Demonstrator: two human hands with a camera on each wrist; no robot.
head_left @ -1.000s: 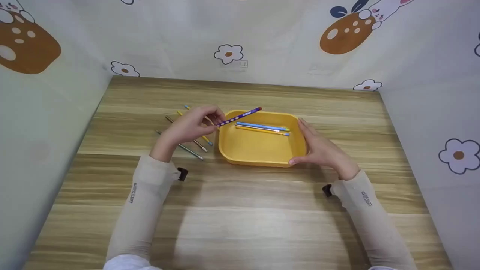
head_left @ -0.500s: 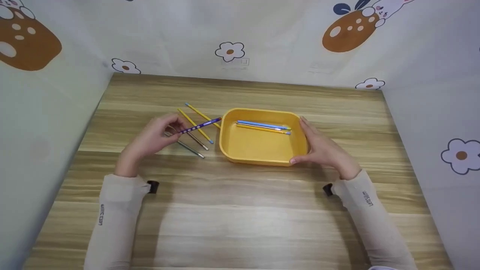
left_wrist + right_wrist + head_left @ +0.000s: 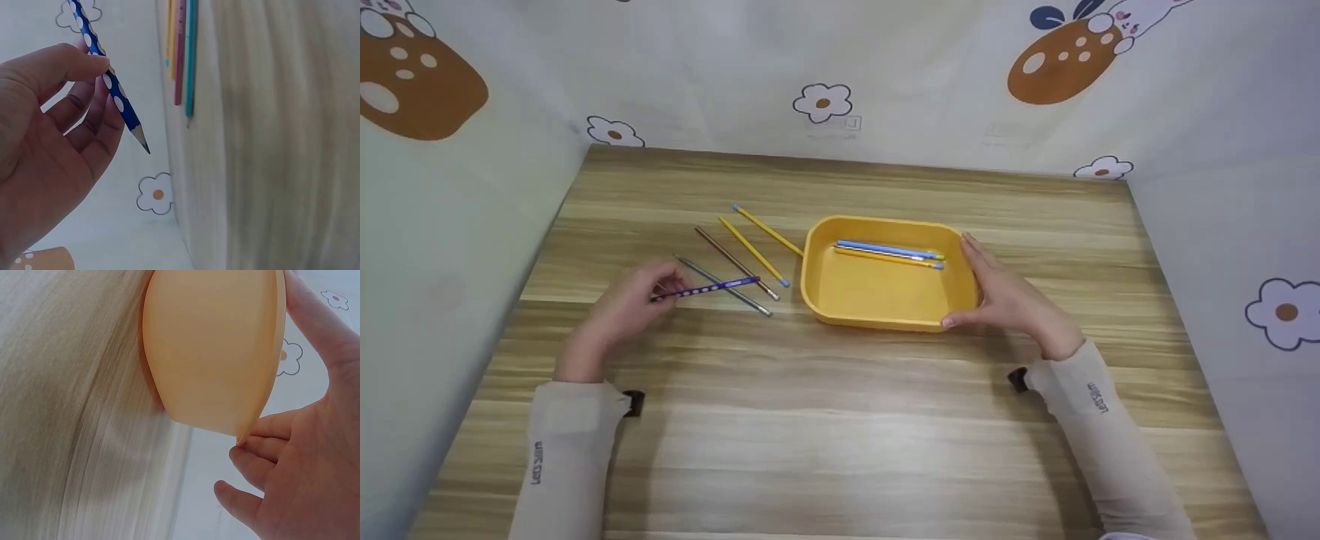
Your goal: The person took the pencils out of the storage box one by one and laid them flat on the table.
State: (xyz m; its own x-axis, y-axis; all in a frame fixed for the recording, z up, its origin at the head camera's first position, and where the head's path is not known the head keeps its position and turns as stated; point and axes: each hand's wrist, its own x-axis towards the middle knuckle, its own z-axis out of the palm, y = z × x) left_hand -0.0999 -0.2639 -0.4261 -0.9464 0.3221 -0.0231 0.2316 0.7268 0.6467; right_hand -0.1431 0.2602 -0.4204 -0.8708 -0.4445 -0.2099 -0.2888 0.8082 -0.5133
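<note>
Between thumb and fingertips, my left hand (image 3: 630, 300) pinches a blue-purple pencil with white dots (image 3: 709, 289). The left wrist view shows this pencil (image 3: 117, 93) slanting, its sharpened point downward. Just beyond lie loose pencils on the table: a green one (image 3: 727, 286), a brown one (image 3: 724, 250) and two yellow ones (image 3: 754, 251). My right hand (image 3: 1016, 304) grips the right end of a yellow bin (image 3: 877, 300), thumb at the front corner and fingers at the back. In the right wrist view, fingertips and thumb touch the bin's rim (image 3: 279, 332). Inside lie a blue pencil (image 3: 885, 249) and a yellow pencil (image 3: 885, 259), close together.
The wood-grain table (image 3: 840, 435) is bounded at the back and sides by pale printed sheets (image 3: 930, 97) with flowers and rabbits. One yellow pencil's end disappears behind the bin's left wall. A small black camera sits at each wrist.
My left hand has drawn back from the bin's left rim toward the left and nearer me, carrying the dotted pencil, which now lies flatter. The right hand and bin have stayed in place.
</note>
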